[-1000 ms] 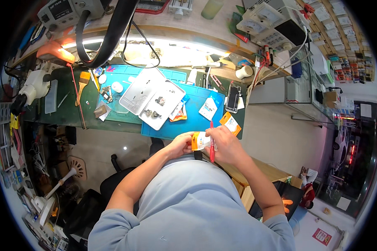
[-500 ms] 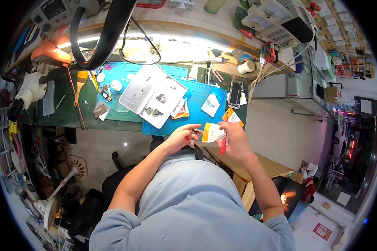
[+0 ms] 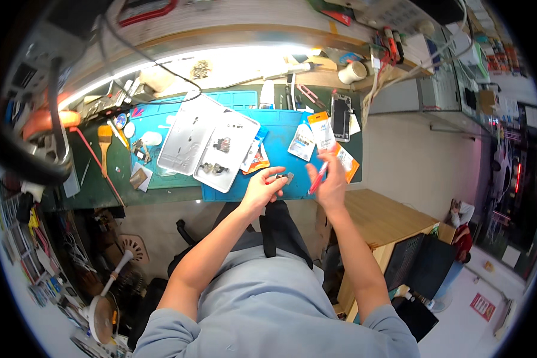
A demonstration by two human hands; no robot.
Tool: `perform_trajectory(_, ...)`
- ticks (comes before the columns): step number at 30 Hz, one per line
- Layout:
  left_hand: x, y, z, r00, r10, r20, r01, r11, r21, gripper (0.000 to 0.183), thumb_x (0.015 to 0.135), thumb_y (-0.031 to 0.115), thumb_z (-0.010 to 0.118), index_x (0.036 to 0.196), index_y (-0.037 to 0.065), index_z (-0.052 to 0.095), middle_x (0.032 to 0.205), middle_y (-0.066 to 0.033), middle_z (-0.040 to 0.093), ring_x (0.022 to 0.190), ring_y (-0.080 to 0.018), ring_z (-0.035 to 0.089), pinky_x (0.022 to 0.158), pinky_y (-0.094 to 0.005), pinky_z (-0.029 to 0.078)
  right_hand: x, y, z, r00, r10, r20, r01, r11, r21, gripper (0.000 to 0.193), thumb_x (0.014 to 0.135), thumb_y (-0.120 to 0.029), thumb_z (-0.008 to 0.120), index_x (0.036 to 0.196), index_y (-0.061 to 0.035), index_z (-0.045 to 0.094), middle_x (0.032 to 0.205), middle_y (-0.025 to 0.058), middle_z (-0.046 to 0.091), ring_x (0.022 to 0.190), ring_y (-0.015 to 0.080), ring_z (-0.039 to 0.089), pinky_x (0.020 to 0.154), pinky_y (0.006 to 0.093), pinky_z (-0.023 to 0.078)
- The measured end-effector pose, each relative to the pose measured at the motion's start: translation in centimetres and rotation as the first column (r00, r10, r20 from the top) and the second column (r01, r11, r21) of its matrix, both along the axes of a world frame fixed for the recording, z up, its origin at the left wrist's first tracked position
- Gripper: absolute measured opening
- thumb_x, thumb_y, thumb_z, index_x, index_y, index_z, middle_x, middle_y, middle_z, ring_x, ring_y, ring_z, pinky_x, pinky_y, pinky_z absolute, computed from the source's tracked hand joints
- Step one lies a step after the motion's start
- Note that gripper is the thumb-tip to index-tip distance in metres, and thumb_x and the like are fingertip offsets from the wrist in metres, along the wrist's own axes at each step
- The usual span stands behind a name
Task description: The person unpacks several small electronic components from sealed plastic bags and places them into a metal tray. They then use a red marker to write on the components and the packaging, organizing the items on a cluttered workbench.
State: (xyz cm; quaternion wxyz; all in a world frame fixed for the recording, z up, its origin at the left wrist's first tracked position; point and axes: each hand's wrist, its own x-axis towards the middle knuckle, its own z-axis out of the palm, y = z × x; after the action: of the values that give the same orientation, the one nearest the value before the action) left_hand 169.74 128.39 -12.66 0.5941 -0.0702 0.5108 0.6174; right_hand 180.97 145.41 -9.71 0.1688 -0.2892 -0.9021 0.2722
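A small dark and silvery part (image 3: 289,178) is pinched in the fingertips of my left hand (image 3: 262,190), just over the near edge of the blue mat (image 3: 221,192). My right hand (image 3: 330,184) is closed around a red pen (image 3: 318,176). An orange and white packet (image 3: 323,134) extends beyond its fingers; whether they still grip it cannot be made out. Another orange and white packet (image 3: 348,162) lies beside that hand, partly covered. A blue and white packet (image 3: 302,143) is on the mat. To the left, an open white case (image 3: 225,177) holds several small parts.
A phone (image 3: 341,116) lies at the mat's right. On the left are a brush (image 3: 104,140), a small white jar (image 3: 153,138) and a black cable hanging over the bench. A wooden cabinet (image 3: 388,218) stands by my right arm.
My right hand has moved the orange and white packet away from me and turned it, keeping the red pen. My left hand still pinches the small part. The view has shifted.
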Motion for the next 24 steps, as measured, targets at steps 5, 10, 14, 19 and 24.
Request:
perform_trajectory(5, -0.1, 1.2, -0.6, 0.999, -0.022, 0.032, 0.021, 0.999, 0.041, 0.043, 0.1, 0.021, 0.067, 0.136, 0.0, 0.056, 0.091, -0.0004, 0.066, 0.069, -0.0046, 0.058, 0.055, -0.0193, 0.043, 0.5, -4.4, -2.3, 0.976, -0.191, -0.103, 0.093, 0.799, -0.594, 0.025, 0.09, -0.009, 0.078, 0.107, -0.0055, 0.06, 0.096, 0.006, 0.069, 0.08, 0.0098, 0.067, 0.067, 0.0256, 0.053)
perform_trajectory(10, -0.1, 2.1, -0.9, 0.995, 0.088, 0.039, -0.088, 0.996, -0.006, 0.045, 0.107, 0.035, 0.054, 0.136, 0.001, 0.052, 0.114, -0.0083, 0.062, 0.079, -0.0091, 0.062, 0.064, -0.0239, 0.048, 0.8, -3.9, -4.8, 0.918, -0.321, -0.235, 0.028, 0.641, -0.767, 0.025, 0.093, 0.001, 0.072, 0.112, -0.0033, 0.055, 0.104, 0.0059, 0.067, 0.092, 0.0113, 0.065, 0.08, 0.0261, 0.054)
perform_trajectory(14, -1.4, 2.0, 0.7, 0.918, 0.069, -0.391, -0.089, 0.996, -0.031, 0.03, 0.104, 0.016, 0.048, 0.13, 0.001, 0.05, 0.124, -0.0082, 0.06, 0.086, -0.0135, 0.057, 0.075, -0.0265, 0.048, 0.0, -2.7, -4.7, 0.928, -0.284, -0.239, 0.065, 0.758, -0.649, 0.023, 0.091, 0.0, 0.072, 0.109, -0.0034, 0.058, 0.098, 0.0055, 0.067, 0.086, 0.011, 0.065, 0.075, 0.0262, 0.053)
perform_trajectory(19, -2.0, 2.0, -1.2, 0.332, -0.172, -0.927, -0.036, 0.98, -0.195, 0.029, 0.098, -0.005, 0.044, 0.126, 0.0, 0.05, 0.106, -0.0125, 0.056, 0.085, -0.0163, 0.056, 0.078, -0.0309, 0.051, -0.5, -3.0, -4.5, 0.972, 0.044, -0.229, -0.121, 0.934, -0.335, 0.024, 0.084, 0.001, 0.074, 0.104, -0.0028, 0.062, 0.093, 0.0087, 0.066, 0.076, 0.0189, 0.067, 0.07, 0.0295, 0.054)
perform_trajectory(24, -2.6, 4.1, -0.7, 0.141, -0.223, -0.965, -0.026, 0.973, -0.228, 0.035, 0.092, -0.01, 0.055, 0.125, 0.0, 0.058, 0.112, -0.0169, 0.054, 0.088, -0.0267, 0.066, 0.077, -0.038, 0.055, -0.7, -3.7, -5.7, 0.976, 0.04, -0.216, -0.102, 0.953, -0.285, 0.028, 0.083, -0.001, 0.074, 0.108, -0.0048, 0.062, 0.094, 0.0124, 0.064, 0.082, 0.0318, 0.065, 0.072, 0.0392, 0.053)
